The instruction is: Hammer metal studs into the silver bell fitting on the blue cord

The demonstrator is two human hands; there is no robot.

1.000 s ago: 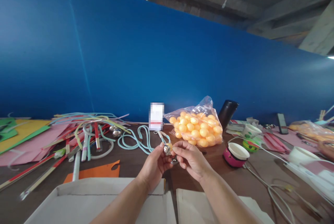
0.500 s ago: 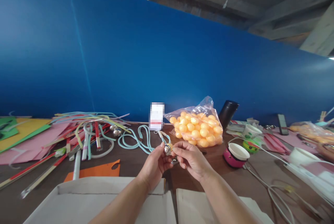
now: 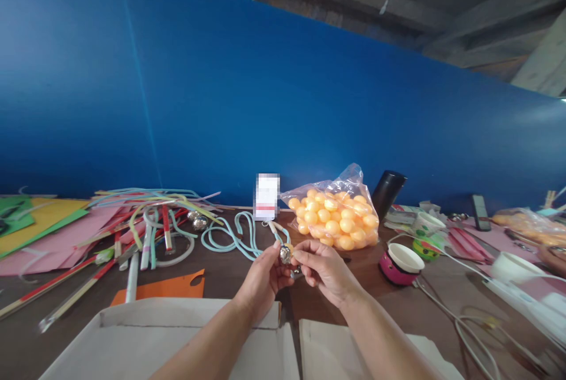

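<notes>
My left hand and my right hand meet above the brown table, fingers pinched together. Between the fingertips sits a small silver bell with a bit of orange behind it. Both hands grip it, the left from below and the right from the side. A light blue cord lies coiled on the table just beyond the hands. A clear bag of orange balls stands behind my right hand.
An open cardboard box lies near me. Coloured strips and sticks and paper sheets cover the left. A pink bowl, black cylinder, cups and white cables lie right. A blue wall backs the table.
</notes>
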